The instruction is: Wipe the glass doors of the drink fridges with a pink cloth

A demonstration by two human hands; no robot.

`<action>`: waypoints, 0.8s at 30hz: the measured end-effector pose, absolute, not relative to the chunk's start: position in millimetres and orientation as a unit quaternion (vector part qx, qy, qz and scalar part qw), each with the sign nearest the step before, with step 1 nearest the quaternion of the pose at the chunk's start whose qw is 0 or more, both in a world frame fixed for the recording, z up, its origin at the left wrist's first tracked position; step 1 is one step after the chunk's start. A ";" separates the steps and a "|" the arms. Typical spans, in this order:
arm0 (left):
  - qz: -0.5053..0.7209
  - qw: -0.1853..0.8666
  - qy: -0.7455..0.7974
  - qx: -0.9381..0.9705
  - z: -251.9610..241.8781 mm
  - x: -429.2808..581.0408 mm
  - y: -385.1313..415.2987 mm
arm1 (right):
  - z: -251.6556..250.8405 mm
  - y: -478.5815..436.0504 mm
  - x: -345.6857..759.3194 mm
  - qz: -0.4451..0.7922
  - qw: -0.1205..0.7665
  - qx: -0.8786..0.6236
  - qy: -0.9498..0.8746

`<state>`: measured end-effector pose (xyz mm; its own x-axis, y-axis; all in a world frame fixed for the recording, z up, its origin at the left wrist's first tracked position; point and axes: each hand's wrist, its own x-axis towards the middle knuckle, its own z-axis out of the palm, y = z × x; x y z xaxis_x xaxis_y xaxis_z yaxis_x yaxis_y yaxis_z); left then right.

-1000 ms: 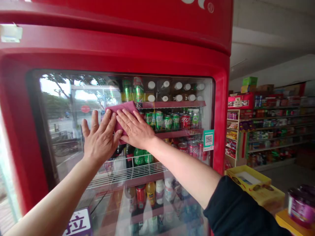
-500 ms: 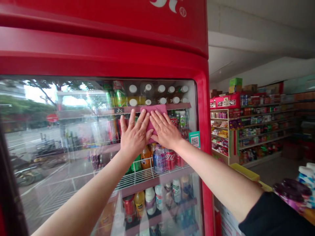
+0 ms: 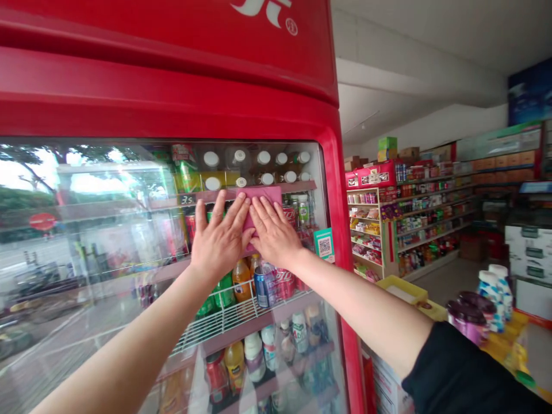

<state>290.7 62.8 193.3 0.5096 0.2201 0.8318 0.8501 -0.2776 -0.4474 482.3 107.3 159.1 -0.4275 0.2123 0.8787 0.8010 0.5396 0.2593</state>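
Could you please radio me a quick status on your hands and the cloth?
Right hand flat on pink cloth; left hand at its left edge. Cloth against glass door. No obstruction seen.

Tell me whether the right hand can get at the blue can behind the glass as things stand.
Probably not: the glass door, which looks shut, stands between the right hand and the blue can. The hand lies flat on the pink cloth, against the outside of that glass.

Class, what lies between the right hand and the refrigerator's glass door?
In the head view, a pink cloth lies between the right hand and the glass door, its upper edge showing beyond the fingertips.
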 end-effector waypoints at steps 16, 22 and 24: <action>-0.416 0.442 -0.406 -0.683 179.1 269.4 45.0 | 190.9 105.1 469.0 -0.450 0.364 -0.239 -0.780; -0.372 0.475 -0.387 -0.697 190.7 324.9 71.6 | 194.4 123.8 531.3 -0.416 0.379 -0.252 -0.787; -0.362 0.486 -0.377 -0.701 195.4 344.8 80.9 | 195.3 129.6 553.2 -0.405 0.383 -0.260 -0.789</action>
